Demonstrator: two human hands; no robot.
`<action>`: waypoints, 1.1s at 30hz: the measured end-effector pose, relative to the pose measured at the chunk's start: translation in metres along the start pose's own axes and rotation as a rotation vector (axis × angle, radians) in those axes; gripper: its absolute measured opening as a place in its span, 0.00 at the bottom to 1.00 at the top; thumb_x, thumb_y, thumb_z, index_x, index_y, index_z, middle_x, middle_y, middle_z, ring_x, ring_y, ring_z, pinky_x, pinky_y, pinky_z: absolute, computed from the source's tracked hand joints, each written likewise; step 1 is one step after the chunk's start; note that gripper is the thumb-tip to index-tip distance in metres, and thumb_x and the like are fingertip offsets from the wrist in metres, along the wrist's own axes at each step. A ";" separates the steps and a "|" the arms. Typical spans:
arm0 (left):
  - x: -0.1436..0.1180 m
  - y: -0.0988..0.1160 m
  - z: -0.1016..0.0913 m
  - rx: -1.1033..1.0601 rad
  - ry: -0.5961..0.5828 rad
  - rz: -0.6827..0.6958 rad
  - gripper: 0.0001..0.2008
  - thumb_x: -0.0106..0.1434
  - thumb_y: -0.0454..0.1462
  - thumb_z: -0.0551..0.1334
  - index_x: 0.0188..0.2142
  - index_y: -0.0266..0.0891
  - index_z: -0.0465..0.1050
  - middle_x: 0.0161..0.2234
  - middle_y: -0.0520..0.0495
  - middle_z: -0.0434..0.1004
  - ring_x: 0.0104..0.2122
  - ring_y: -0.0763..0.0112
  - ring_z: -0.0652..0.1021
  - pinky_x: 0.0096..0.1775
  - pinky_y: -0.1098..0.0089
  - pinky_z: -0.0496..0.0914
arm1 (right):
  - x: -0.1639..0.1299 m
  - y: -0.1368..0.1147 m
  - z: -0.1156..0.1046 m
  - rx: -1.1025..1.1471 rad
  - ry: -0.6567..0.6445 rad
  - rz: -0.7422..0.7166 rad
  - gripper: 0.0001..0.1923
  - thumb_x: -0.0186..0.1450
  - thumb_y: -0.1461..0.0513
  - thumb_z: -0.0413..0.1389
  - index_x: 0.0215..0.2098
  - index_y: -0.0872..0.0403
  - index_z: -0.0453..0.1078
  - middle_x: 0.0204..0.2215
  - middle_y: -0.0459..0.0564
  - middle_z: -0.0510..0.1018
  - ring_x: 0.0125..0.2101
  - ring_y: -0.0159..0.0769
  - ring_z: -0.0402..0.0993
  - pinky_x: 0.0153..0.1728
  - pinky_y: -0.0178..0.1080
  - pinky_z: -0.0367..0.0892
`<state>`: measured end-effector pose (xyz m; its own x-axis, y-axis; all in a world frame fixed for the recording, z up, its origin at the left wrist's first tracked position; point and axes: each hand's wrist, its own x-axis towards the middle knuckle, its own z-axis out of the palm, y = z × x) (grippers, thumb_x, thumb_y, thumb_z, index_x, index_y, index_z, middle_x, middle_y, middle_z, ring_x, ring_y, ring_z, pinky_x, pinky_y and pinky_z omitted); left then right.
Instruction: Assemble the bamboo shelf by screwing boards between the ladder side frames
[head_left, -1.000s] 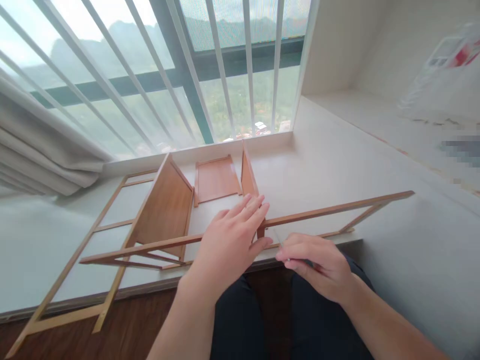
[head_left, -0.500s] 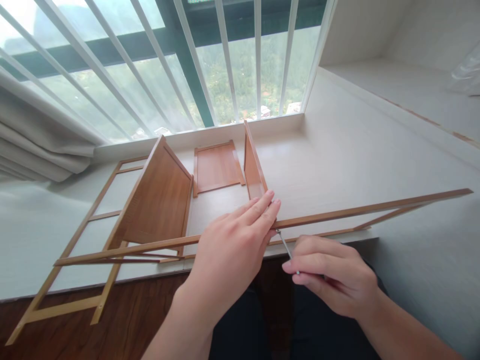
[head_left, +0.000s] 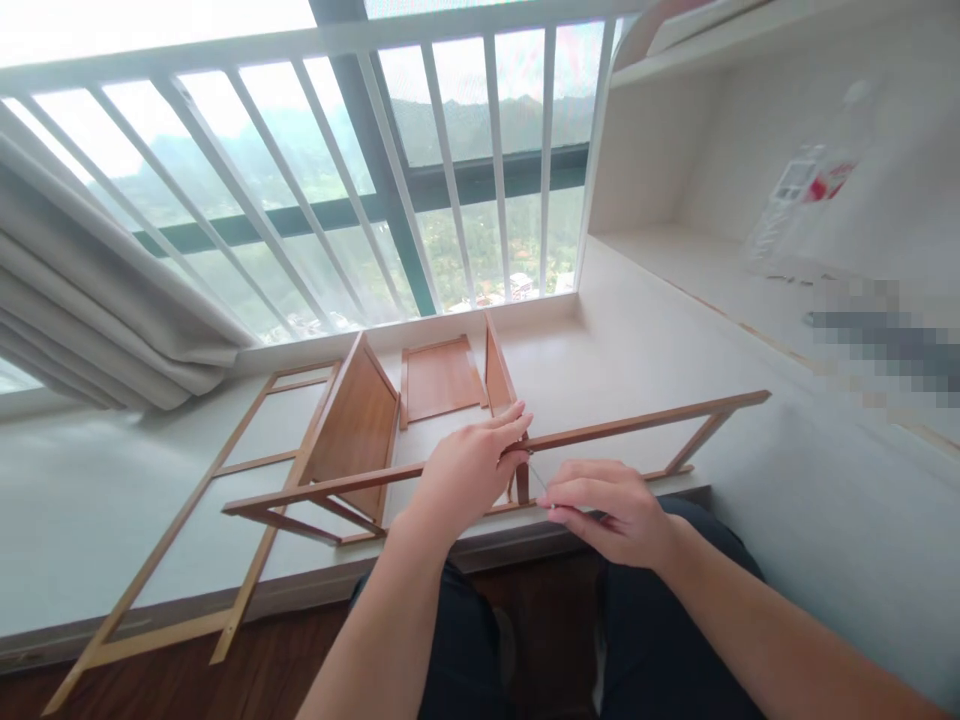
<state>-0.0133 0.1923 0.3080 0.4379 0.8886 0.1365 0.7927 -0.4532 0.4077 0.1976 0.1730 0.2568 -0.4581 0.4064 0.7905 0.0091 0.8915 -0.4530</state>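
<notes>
My left hand (head_left: pixel 469 475) is closed around the long rail of a brown wooden frame (head_left: pixel 637 420), at the joint with a narrow upright panel (head_left: pixel 497 370). Between the fingertips of my right hand (head_left: pixel 607 510) is a thin metal hex key (head_left: pixel 537 473). Its far end reaches the underside of the rail, beside my left fingertips; the contact point is too small to make out. A larger wooden panel (head_left: pixel 356 430) stands upright further left, meeting the same frame.
A loose wooden panel (head_left: pixel 442 378) lies flat near the window. On the left, a ladder-like wooden frame (head_left: pixel 251 466) slopes over the ledge edge toward the dark floor (head_left: pixel 300 670). White bars (head_left: pixel 457 180), a grey curtain (head_left: pixel 127 290) and a shelf with plastic bottles (head_left: pixel 791 195) surround the ledge.
The view has tilted up, showing more window and shelf. My left hand keeps its hold at the joint. My right hand still grips the hex key, close to the same spot.
</notes>
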 end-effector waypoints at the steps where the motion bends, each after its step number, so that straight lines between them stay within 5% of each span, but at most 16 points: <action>1: 0.001 -0.002 -0.001 -0.024 0.001 0.005 0.24 0.69 0.38 0.60 0.64 0.53 0.71 0.67 0.57 0.65 0.61 0.57 0.76 0.63 0.59 0.71 | 0.005 -0.002 -0.001 0.005 -0.003 -0.017 0.07 0.68 0.70 0.59 0.44 0.58 0.76 0.32 0.54 0.81 0.32 0.32 0.76 0.36 0.34 0.74; 6: 0.004 -0.007 -0.004 -0.097 0.000 0.030 0.23 0.66 0.36 0.62 0.60 0.51 0.76 0.65 0.55 0.69 0.64 0.59 0.74 0.65 0.63 0.68 | 0.019 -0.001 0.001 -0.007 0.004 -0.040 0.06 0.69 0.68 0.60 0.43 0.57 0.77 0.32 0.53 0.81 0.33 0.31 0.75 0.36 0.34 0.73; 14: 0.003 -0.008 -0.001 -0.033 0.018 0.038 0.23 0.68 0.42 0.63 0.62 0.48 0.74 0.65 0.51 0.69 0.63 0.59 0.74 0.66 0.62 0.67 | -0.006 0.005 -0.004 -0.148 -0.066 0.030 0.06 0.70 0.68 0.58 0.45 0.57 0.76 0.33 0.53 0.80 0.34 0.32 0.73 0.37 0.35 0.72; 20: 0.004 -0.007 -0.003 -0.023 0.005 0.061 0.23 0.69 0.38 0.60 0.63 0.50 0.73 0.66 0.52 0.68 0.61 0.60 0.76 0.66 0.59 0.68 | 0.014 -0.003 -0.008 -0.289 -0.076 -0.052 0.04 0.68 0.67 0.60 0.43 0.57 0.75 0.32 0.51 0.80 0.32 0.33 0.72 0.35 0.37 0.72; 33: 0.005 -0.003 0.000 -0.027 0.049 0.013 0.20 0.67 0.40 0.65 0.58 0.51 0.77 0.64 0.56 0.72 0.57 0.59 0.80 0.60 0.61 0.76 | 0.007 -0.009 -0.013 -0.346 -0.146 -0.020 0.02 0.70 0.66 0.60 0.40 0.57 0.76 0.31 0.51 0.84 0.31 0.34 0.79 0.37 0.39 0.78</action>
<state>-0.0138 0.1985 0.3076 0.4262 0.8855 0.1852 0.7754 -0.4630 0.4295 0.2063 0.1706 0.2717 -0.5828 0.3772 0.7197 0.2867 0.9242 -0.2522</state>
